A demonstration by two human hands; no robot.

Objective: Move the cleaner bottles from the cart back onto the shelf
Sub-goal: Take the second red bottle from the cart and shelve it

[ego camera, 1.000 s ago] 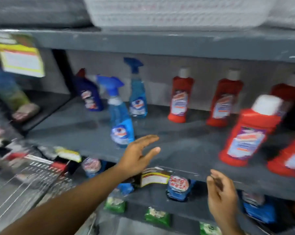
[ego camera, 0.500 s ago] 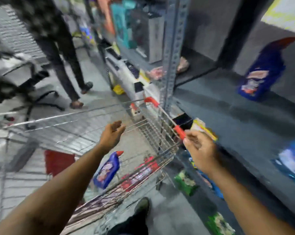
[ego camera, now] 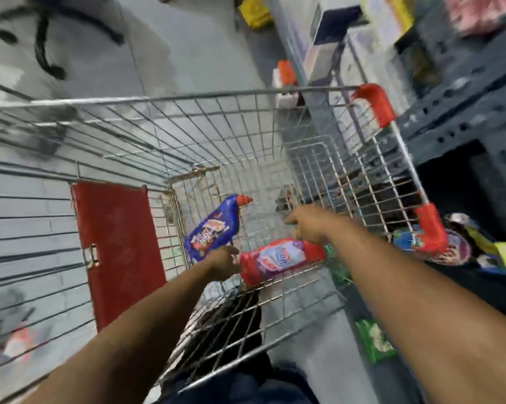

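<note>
A wire shopping cart (ego camera: 187, 98) fills the view below me. Two cleaner bottles lie on its floor: a blue bottle with a red cap (ego camera: 213, 228) and a red bottle with a purple-white label (ego camera: 278, 260) lying on its side. My left hand (ego camera: 224, 263) is down in the cart, touching the base end of the red bottle, just below the blue one. My right hand (ego camera: 310, 224) hovers over the red bottle's other end, fingers apart and pointing left. Whether either hand grips the bottle is unclear in the blur. The grey shelf (ego camera: 464, 112) stands at the right.
A red child-seat flap (ego camera: 117, 246) hangs on the cart's left side. Red plastic corners (ego camera: 377, 103) cap the cart's right rail. Packets (ego camera: 374, 339) sit on low shelves at the right. Chair legs (ego camera: 42, 33) stand on the grey floor at top left.
My view swung from the shelf down into the cart. Both hands dropped from rail height into the basket and now reach the red bottle.
</note>
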